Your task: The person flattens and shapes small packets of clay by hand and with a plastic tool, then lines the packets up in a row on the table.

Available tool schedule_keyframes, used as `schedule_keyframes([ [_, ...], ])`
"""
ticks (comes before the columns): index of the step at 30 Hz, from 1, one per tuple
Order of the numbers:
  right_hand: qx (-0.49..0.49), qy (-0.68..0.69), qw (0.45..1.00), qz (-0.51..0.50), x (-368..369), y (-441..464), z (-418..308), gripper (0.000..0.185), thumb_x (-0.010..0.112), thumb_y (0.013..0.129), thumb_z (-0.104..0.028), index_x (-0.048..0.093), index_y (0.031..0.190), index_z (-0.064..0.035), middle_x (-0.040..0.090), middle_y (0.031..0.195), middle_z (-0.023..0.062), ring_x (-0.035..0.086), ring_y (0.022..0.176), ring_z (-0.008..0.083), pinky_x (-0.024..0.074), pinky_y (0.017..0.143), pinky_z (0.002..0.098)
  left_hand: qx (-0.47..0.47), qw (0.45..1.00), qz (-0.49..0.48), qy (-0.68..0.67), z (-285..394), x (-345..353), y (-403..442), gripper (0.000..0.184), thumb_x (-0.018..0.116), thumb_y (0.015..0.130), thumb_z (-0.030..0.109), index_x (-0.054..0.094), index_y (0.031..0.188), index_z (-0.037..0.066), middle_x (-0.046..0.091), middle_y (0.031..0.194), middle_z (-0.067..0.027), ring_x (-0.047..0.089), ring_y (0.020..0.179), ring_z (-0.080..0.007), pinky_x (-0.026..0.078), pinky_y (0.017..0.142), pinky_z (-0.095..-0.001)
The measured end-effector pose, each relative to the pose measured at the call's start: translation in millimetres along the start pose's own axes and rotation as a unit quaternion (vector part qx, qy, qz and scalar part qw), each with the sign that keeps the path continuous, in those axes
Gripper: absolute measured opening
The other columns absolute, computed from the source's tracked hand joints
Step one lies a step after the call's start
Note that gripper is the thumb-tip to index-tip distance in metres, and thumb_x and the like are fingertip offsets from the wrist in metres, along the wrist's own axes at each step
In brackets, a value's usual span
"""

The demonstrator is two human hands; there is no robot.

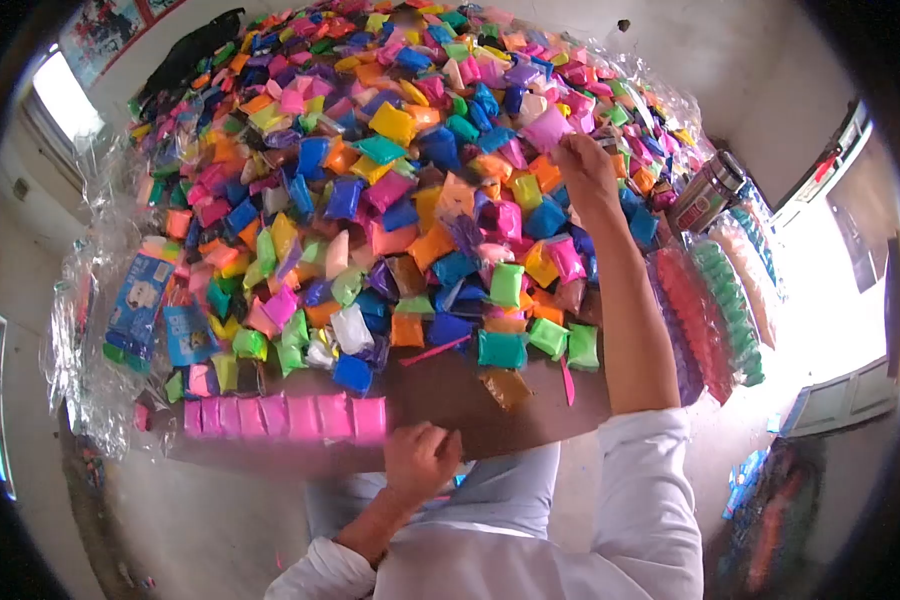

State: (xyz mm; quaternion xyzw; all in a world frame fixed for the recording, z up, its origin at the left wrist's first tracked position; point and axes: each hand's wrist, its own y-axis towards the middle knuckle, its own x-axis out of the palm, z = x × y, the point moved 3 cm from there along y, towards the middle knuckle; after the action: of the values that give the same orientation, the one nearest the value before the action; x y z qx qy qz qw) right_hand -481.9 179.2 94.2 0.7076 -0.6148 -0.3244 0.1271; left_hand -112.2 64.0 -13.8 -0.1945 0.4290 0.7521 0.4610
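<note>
Pinching a pink packet (546,130) over a crowded heap

The packet shows right of centre in the upper part of the frame, its lower right corner gripped between the closed fingertips of the right hand (586,168). I cannot tell whether it touches the packets behind it. All around spreads a great heap of coloured packets (390,190), blue, orange, green, yellow, purple and pink, filling the upper middle of the frame.

The left hand (422,462) is at bottom centre, by the near edge of the brown table (530,425), just beside the right end of a row of pink packets (285,418). Its fingers curl inward; whether they hold anything, I cannot tell.

Near the middle of that edge lie a brown packet (507,389) and, to its right, a slim pink strip (568,382). Over at right, a metal flask (708,190) leans above long clear bags, one filled with red (692,322) and one with green (728,310). At left sits a blue printed package (138,300) amid crumpled clear plastic (85,360). White sleeves (650,480) cover both upper arms.
</note>
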Motion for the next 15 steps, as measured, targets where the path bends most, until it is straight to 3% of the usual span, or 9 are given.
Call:
schedule_keyframes([
  [1,0.047,0.099,0.994,-0.025,-4,-24,-15,0.01,0.059,0.081,-0.012,0.059,0.083,-0.0014,0.057,0.07,0.0036,0.052,0.065,0.0113,0.0409,0.059,0.026,-0.006,1.0,-0.003,-0.005,-2,0,0,0.017,0.066,0.071,0.012,0.054,0.06,0.007,0.05,0.054,-0.0078,0.051,0.049,-0.0284,0.038,0.046,-0.0386],
  [3,0.114,0.172,0.973,-0.107,-10,-83,-55,0.011,0.058,0.084,-0.013,0.057,0.083,-0.002,0.054,0.075,-0.0016,0.048,0.067,0.006,0.0393,0.059,0.0226,-0.041,0.995,0.0,-0.086,-8,0,-3,0.018,0.065,0.075,0.016,0.056,0.063,0.005,0.052,0.056,-0.0093,0.05,0.049,-0.0271,0.038,0.046,-0.0352],
  [8,0.246,0.362,0.867,-0.238,1,-231,-86,0.015,0.059,0.088,-0.013,0.052,0.094,-0.0016,0.052,0.079,-0.0014,0.049,0.071,0.0061,0.04,0.063,0.0195,-0.208,0.937,-0.083,-0.269,-17,-15,-14,0.032,0.056,0.087,0.029,0.051,0.067,0.004,0.04,0.055,-0.0031,0.039,0.05,-0.0123,0.034,0.047,-0.0276],
  [9,0.235,0.346,0.867,-0.272,2,-251,-84,0.013,0.057,0.088,-0.011,0.052,0.095,-0.001,0.053,0.08,-0.0005,0.05,0.072,0.0066,0.0412,0.064,0.0203,-0.227,0.922,-0.094,-0.3,-26,-13,-17,0.035,0.053,0.089,0.035,0.053,0.071,0.005,0.04,0.057,-0.0008,0.036,0.052,-0.009,0.032,0.048,-0.0256],
  [11,0.324,0.322,0.842,-0.287,7,-290,-92,0.012,0.057,0.088,-0.009,0.052,0.096,-0.0021,0.053,0.08,-0.0003,0.051,0.073,0.0061,0.0415,0.063,0.0206,-0.261,0.891,-0.112,-0.355,-25,-18,-22,0.038,0.049,0.091,0.039,0.054,0.076,0.004,0.043,0.059,0.0006,0.037,0.053,-0.0083,0.032,0.048,-0.0245],
  [15,0.325,0.335,0.833,-0.295,16,-330,-102,0.011,0.057,0.087,-0.007,0.052,0.096,-0.0033,0.052,0.081,-0.0019,0.049,0.073,0.0046,0.0397,0.062,0.0195,-0.267,0.832,-0.103,-0.475,-9,-27,-17,0.045,0.043,0.093,0.045,0.055,0.084,0.003,0.046,0.065,0.0036,0.038,0.056,-0.0073,0.032,0.051,-0.0223],
])
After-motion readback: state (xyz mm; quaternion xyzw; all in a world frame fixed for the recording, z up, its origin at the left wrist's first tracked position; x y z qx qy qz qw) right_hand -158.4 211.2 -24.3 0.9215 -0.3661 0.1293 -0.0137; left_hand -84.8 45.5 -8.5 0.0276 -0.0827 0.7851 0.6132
